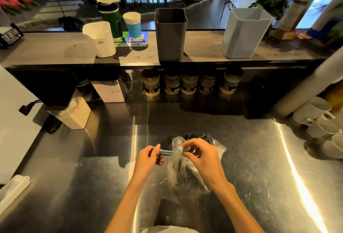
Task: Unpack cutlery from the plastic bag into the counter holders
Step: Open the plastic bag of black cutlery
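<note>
White holder [100, 38] reads "CROW"; both hands at plastic bag [187, 167]

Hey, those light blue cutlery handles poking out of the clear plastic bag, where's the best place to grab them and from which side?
Probably by the bare handle ends of the light blue cutlery, from the left. They stick out sideways through the mouth of the plastic bag, lying roughly level, so a straight pull leftward should slide them free. The left hand already pinches there while the right hand pinches the bag.
</note>
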`<state>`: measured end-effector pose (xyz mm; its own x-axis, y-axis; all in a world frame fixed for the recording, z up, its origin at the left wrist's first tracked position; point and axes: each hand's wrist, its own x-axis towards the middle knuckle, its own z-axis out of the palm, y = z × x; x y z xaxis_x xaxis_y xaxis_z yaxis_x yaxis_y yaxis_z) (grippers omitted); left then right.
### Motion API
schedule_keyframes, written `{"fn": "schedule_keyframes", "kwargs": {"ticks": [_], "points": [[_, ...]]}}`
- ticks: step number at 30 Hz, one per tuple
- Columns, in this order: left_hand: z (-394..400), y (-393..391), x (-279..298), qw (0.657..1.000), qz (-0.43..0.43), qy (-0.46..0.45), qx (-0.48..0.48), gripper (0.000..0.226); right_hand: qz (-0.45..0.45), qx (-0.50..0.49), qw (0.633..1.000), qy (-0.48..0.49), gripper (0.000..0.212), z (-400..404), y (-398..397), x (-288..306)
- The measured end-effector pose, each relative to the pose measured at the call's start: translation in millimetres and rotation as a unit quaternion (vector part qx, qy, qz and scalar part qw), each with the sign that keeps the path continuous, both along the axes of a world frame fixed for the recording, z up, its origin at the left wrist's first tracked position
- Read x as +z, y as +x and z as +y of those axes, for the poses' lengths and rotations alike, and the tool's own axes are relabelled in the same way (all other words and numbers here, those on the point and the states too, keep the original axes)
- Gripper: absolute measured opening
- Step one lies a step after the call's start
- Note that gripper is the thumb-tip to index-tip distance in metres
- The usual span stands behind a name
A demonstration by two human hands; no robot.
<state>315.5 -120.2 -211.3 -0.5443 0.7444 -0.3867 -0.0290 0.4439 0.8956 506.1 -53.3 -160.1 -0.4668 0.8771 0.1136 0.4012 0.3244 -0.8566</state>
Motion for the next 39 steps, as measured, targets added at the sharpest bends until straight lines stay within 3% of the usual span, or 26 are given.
{"fn": "schedule_keyframes", "kwargs": {"ticks": [8, 13, 18, 28, 39], "points": [[19.0, -3.6, 68.1, 0.995, 0.024, 0.091, -0.02, 0.033, 0.15, -0.028, 0.988, -0.013, 0.024, 18.0, 8.1, 58.3], [33.5, 0.6, 113.3, 0.986, 0.027, 0.164, -0.027, 0.026, 0.179, -0.036, 0.983, 0.026, 0.022, 29.3, 3.2, 86.4], [37.4, 12.7, 134.4, 0.976, 0.047, 0.205, -0.052, 0.017, 0.185, -0.036, 0.982, 0.021, 0.032, 29.4, 0.6, 92.0], [31.5, 40.7, 148.3, 0.968, 0.02, 0.234, -0.085, 0.017, 0.146, -0.025, 0.987, 0.065, 0.024, 21.3, -2.8, 83.6], [39.8, 43.4, 137.2, 0.968, -0.01, 0.23, -0.098, 0.014, 0.098, -0.017, 0.995, -0.002, 0.018, 24.7, 20.9, 64.4]]}}
